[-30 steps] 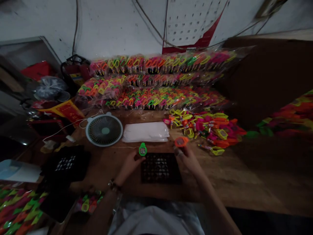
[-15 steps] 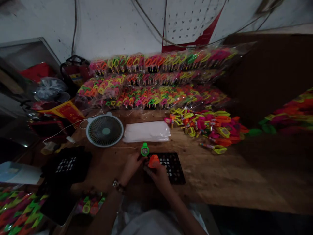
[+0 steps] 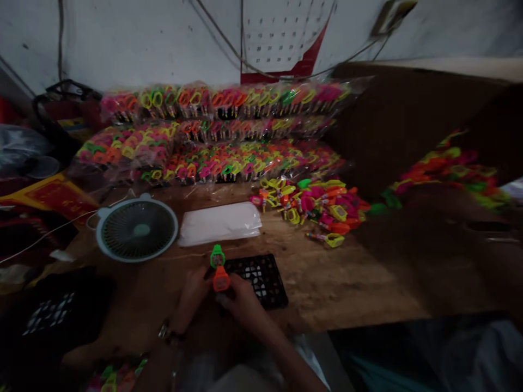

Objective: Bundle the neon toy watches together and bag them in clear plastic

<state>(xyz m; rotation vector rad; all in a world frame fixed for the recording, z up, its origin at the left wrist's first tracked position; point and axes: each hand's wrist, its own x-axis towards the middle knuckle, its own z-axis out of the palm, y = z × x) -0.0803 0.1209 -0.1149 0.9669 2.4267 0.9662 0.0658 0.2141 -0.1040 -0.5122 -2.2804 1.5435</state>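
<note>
My left hand point(image 3: 195, 291) is closed at the lower end of a green toy watch point(image 3: 218, 257), which stands up above the fingers. In my right hand point(image 3: 243, 298) is an orange toy watch point(image 3: 221, 281), held just below the green one, face toward me. The two watches overlap or nearly touch in view. Both hands are over the left end of a black plastic basket point(image 3: 279, 283) with a lattice bottom, lying on the wooden table. Dim light hides the fingertips.
A pile of toy watches point(image 3: 318, 204) lies right of a stack of clear plastic bags point(image 3: 220, 223). A round fan point(image 3: 137, 228) stands left. Bagged watches point(image 3: 245, 158) line the wall. More black baskets point(image 3: 49, 313) lie at left. Another person's arm point(image 3: 445, 209) reaches in at right.
The view has turned right, so the table's things sit further left. My right hand has brought the orange watch in beneath the green one, and its face now shows upright.
</note>
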